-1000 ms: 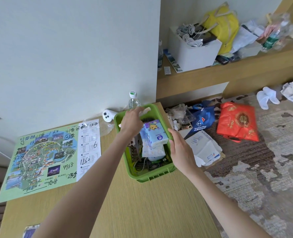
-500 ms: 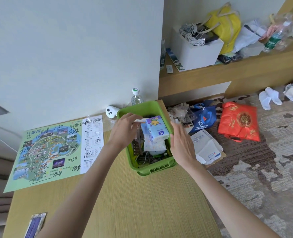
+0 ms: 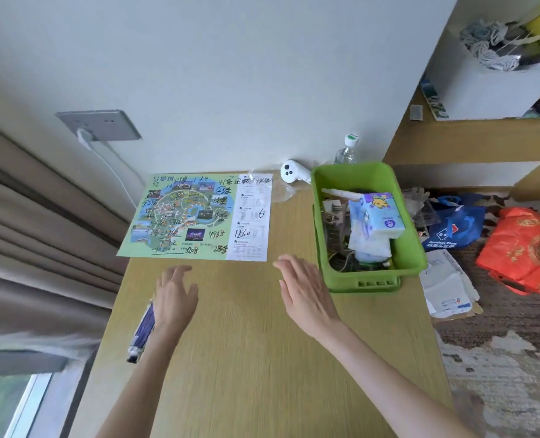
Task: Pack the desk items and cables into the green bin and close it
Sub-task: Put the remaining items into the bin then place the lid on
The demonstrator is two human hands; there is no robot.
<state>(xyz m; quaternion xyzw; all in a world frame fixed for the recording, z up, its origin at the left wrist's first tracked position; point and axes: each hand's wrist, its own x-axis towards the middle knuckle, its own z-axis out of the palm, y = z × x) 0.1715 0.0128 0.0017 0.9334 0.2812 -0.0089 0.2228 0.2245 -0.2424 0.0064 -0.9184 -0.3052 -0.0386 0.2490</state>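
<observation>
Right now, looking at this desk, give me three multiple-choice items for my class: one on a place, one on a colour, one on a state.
1. Relative to the green bin, the map lies: A inside it; B left of it, on the desk; C on the floor.
2. The controller by the wall is: A black; B red; C white.
3. The bin is: A open, no lid on; B lidded; C tipped over.
Answers: 1 B, flat on the desk beside the bin. 2 C, its shell is white. 3 A, the tissue pack inside shows.
</observation>
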